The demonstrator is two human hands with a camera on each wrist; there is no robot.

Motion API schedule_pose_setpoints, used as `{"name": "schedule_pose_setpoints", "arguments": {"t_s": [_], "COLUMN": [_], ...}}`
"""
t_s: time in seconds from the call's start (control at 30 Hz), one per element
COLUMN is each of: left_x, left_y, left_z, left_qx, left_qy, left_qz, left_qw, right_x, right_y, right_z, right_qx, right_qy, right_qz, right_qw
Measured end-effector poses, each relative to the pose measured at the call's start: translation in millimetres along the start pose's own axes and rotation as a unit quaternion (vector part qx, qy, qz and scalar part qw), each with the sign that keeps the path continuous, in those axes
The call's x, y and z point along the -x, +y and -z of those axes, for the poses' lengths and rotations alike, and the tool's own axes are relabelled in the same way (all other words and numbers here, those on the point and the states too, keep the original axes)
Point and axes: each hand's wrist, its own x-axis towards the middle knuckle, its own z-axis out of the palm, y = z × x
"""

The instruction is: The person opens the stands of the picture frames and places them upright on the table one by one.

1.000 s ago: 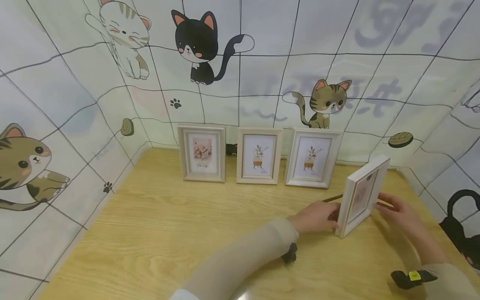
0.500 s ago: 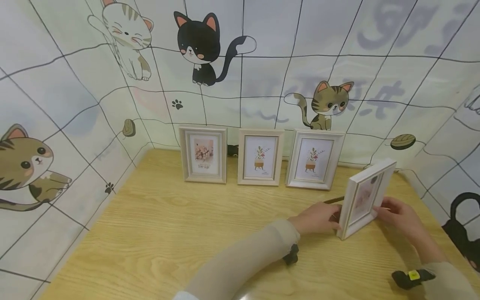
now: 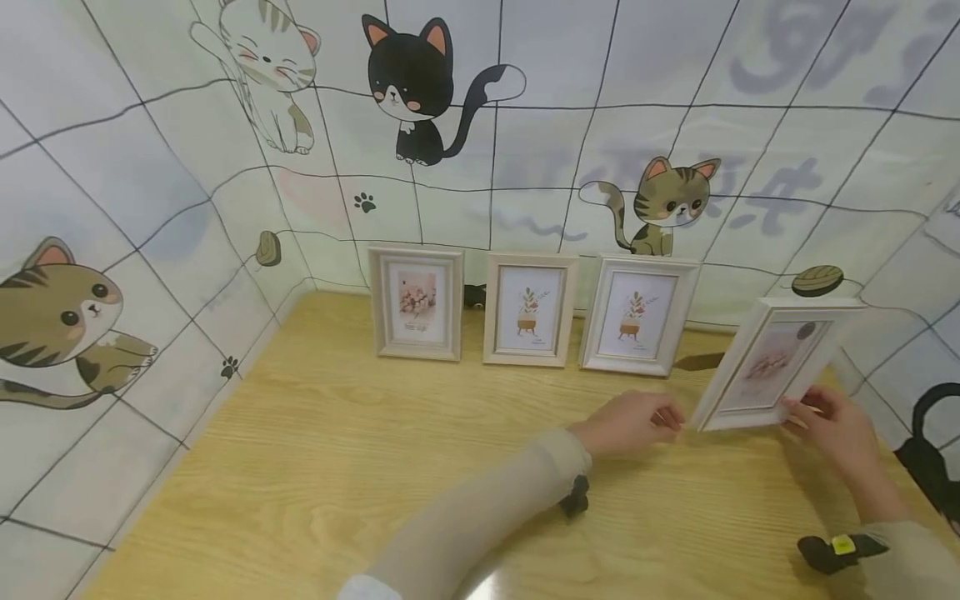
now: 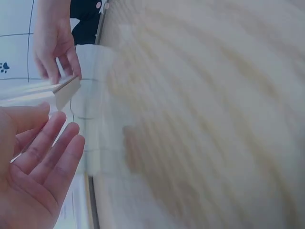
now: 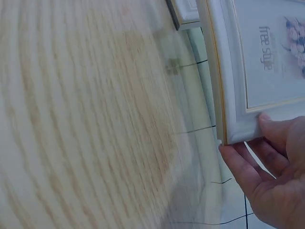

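My right hand [image 3: 838, 429] pinches the lower right corner of a white picture frame [image 3: 772, 362], thumb on its front. In the right wrist view this picture frame [image 5: 238, 86] shows a flower print with "free style" lettering and a thin gold line. It tilts, and its bottom edge appears raised off the table. Close to its lower left corner is my left hand [image 3: 630, 423], fingers relaxed and apparently holding nothing. In the left wrist view, the fingers of that left hand [image 4: 45, 167] extend loosely, with the thumb near the frame's edge.
On the wooden table [image 3: 360, 467], a beige frame with a flower print [image 3: 417, 304], a beige frame with a potted-plant print [image 3: 531, 310] and a white frame with a similar plant [image 3: 639, 315] stand along the wall. Cat-patterned sheeting [image 3: 540, 150] covers the walls.
The white picture frame has risen, shifted back and right, and turned more toward the camera in my right hand's grip. My left hand has come off its left edge.
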Motion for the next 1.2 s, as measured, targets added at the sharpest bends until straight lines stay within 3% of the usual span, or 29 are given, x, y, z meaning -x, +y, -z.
{"name": "schedule_pose_setpoints", "arguments": {"t_s": [0.3,0.5,0.7,0.87,1.2], "left_x": [18.8,29.0,42.8,50.9,62.0], "left_y": [-19.8,-39.5,-56.9,-65.0,-76.4], "left_z": [21.6,38.6,53.3,59.2,74.0], "left_qx": [0.019,0.027,0.036,0.042,0.046], "left_qy": [0.008,0.022,0.037,0.043,0.063], "left_qz": [0.028,0.019,0.014,0.034,0.055], "left_qw": [0.9994,0.9992,0.9986,0.9976,0.9954], "right_x": [-20,-42,-51,-52,-55], "right_y": [14,17,21,17,15], "right_z": [5,3,-3,-3,-6], "right_qx": [-0.048,-0.032,0.031,0.083,0.111], "right_qy": [0.045,0.059,0.069,0.071,0.069], "right_qz": [-0.056,-0.104,-0.100,-0.102,-0.094], "right_qw": [0.996,0.992,0.992,0.989,0.987]}}
